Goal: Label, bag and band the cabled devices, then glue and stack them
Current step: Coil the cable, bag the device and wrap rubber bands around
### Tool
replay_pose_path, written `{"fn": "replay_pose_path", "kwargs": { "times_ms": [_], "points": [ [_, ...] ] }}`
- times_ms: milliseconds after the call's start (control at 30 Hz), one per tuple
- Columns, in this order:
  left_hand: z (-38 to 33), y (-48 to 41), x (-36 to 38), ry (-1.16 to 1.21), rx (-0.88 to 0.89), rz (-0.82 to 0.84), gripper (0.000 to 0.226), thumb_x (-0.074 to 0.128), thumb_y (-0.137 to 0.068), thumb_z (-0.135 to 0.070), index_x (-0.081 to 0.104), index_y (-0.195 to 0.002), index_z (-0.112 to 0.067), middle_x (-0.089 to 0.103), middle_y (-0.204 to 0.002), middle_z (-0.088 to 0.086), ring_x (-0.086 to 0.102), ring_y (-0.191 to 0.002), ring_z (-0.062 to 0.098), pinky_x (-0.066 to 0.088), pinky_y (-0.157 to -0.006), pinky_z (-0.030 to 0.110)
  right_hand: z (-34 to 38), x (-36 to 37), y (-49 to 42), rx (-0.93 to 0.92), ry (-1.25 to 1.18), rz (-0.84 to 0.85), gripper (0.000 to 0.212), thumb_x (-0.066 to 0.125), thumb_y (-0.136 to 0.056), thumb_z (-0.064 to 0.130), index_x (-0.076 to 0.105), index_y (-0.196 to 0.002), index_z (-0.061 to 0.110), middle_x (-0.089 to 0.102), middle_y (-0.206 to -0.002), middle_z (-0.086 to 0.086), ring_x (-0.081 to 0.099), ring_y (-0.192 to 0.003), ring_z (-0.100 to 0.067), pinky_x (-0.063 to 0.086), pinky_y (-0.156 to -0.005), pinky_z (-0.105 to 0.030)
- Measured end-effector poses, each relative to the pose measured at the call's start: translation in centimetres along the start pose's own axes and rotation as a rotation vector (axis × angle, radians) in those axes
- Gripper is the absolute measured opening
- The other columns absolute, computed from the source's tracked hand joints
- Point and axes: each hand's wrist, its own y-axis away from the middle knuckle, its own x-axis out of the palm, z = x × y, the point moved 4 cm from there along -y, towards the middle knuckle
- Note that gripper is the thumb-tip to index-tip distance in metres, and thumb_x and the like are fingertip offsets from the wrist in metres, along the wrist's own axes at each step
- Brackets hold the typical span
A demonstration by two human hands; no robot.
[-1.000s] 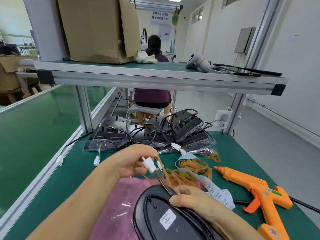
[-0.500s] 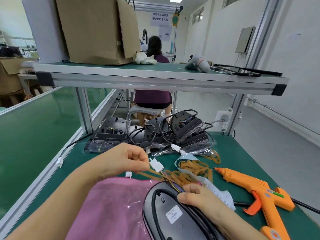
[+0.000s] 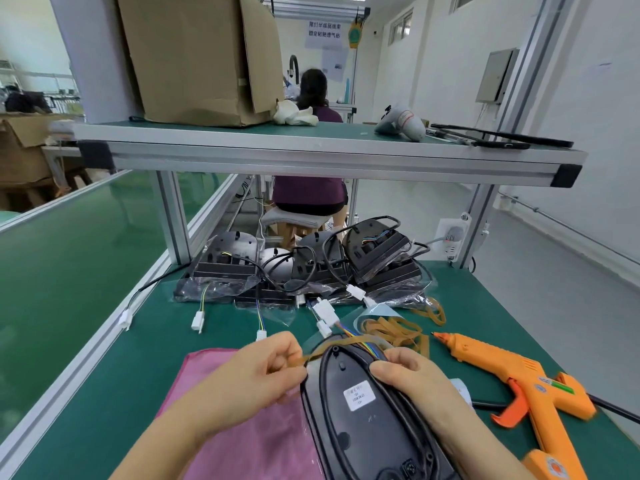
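A black oval device (image 3: 360, 424) with a white label lies in front of me, partly over a pink bag (image 3: 249, 438). My right hand (image 3: 412, 382) grips its upper right edge, where coloured wires come out. My left hand (image 3: 263, 372) pinches a tan rubber band (image 3: 332, 346) that is stretched over the device's far end. The device's white connectors (image 3: 323, 315) lie on the mat just beyond it. Loose rubber bands (image 3: 398, 332) lie in a heap to the right.
Several bagged black devices (image 3: 311, 268) with cables are stacked at the back of the green table (image 3: 114, 393). An orange glue gun (image 3: 519, 382) lies at the right. A shelf (image 3: 311, 154) with a cardboard box hangs overhead. A person sits beyond the bench.
My left hand let go of the white connector and cable and now pulls a rubber band over the device's far end. The device has shifted up and to the right.
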Motion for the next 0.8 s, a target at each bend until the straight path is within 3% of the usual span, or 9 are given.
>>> {"fn": "replay_pose_path", "kwargs": {
  "times_ms": [100, 167, 233, 333, 467, 600, 700, 800],
  "points": [
    [-1.6, 0.5, 0.2, -0.195, 0.123, -0.234, 0.020, 0.053, -0.096, -0.025, 0.044, -0.078, -0.022, 0.050, -0.059, -0.004, 0.050, -0.059, 0.018, 0.050, -0.064, 0.031, 0.1, 0.7, -0.1, -0.004, 0.073, -0.008, 0.043, 0.069, -0.056, 0.049, 0.063, -0.079, 0.014, 0.061, -0.069, 0.004, 0.057, -0.065, -0.012, 0.044, -0.067, -0.028],
    [-3.3, 1.1, 1.1, -0.512, 0.285, -0.362, 0.017, 0.042, -0.095, -0.035, 0.037, -0.082, -0.025, 0.048, -0.061, -0.005, 0.048, -0.058, 0.016, 0.046, -0.059, 0.033, 0.0, 1.3, -0.3, 0.022, 0.056, -0.015, 0.041, 0.068, -0.057, 0.048, 0.062, -0.078, 0.014, 0.059, -0.069, 0.003, 0.055, -0.064, -0.012, 0.043, -0.065, -0.026],
    [-4.9, 1.8, 2.6, -0.844, 0.471, -0.401, 0.011, 0.044, -0.083, -0.028, 0.034, -0.080, -0.025, 0.048, -0.060, -0.006, 0.050, -0.053, 0.016, 0.036, -0.045, 0.029, 0.2, 1.7, -0.5, 0.056, 0.027, -0.009, 0.046, 0.067, -0.058, 0.047, 0.065, -0.085, 0.010, 0.063, -0.070, 0.004, 0.057, -0.061, -0.009, 0.045, -0.058, -0.018],
    [-5.1, 2.3, 4.0, -0.986, 0.744, -0.395, 0.013, 0.048, -0.076, -0.018, 0.036, -0.079, -0.023, 0.044, -0.060, -0.006, 0.041, -0.050, 0.016, 0.022, -0.043, 0.027, 0.4, 1.2, -0.6, 0.082, -0.039, -0.034, 0.036, 0.073, -0.068, 0.038, 0.066, -0.088, 0.009, 0.063, -0.067, 0.006, 0.058, -0.054, -0.002, 0.044, -0.050, -0.013],
    [-2.3, 2.7, 3.0, -0.725, 0.659, -0.380, 0.006, 0.051, -0.089, -0.030, 0.048, -0.084, -0.028, 0.052, -0.067, -0.009, 0.046, -0.058, 0.009, 0.038, -0.044, 0.024, 0.2, -0.7, -0.2, 0.061, -0.147, -0.154, 0.022, 0.069, -0.083, 0.025, 0.070, -0.093, 0.007, 0.073, -0.082, -0.006, 0.066, -0.070, -0.014, 0.049, -0.067, -0.029],
    [0.4, 2.0, 3.5, -0.015, 0.280, -0.267, 0.006, 0.061, -0.085, -0.040, 0.057, -0.087, -0.035, 0.064, -0.073, 0.000, 0.058, -0.064, 0.015, 0.050, -0.064, 0.032, 0.8, -1.4, 0.1, -0.007, -0.216, -0.243, 0.020, 0.069, -0.083, 0.024, 0.070, -0.093, 0.007, 0.074, -0.088, -0.010, 0.068, -0.073, -0.017, 0.051, -0.070, -0.034],
    [0.2, 1.4, 2.7, 0.009, 0.291, -0.345, 0.019, 0.067, -0.088, -0.017, 0.060, -0.081, -0.033, 0.062, -0.073, -0.004, 0.053, -0.065, 0.003, 0.044, -0.064, 0.022, 1.2, -0.4, 0.5, -0.083, -0.118, -0.221, 0.026, 0.076, -0.075, 0.033, 0.067, -0.091, 0.015, 0.073, -0.090, -0.009, 0.068, -0.079, -0.018, 0.053, -0.078, -0.040],
    [-0.8, 1.5, 1.9, -0.012, 0.326, -0.431, 0.008, 0.068, -0.077, -0.035, 0.064, -0.083, -0.037, 0.057, -0.100, -0.022, 0.052, -0.099, -0.005, 0.035, -0.083, 0.005, 1.8, 0.3, 0.8, -0.114, -0.118, -0.218, 0.046, 0.071, -0.061, 0.045, 0.063, -0.095, 0.017, 0.071, -0.097, -0.007, 0.068, -0.088, -0.022, 0.054, -0.084, -0.044]
  ]
}}
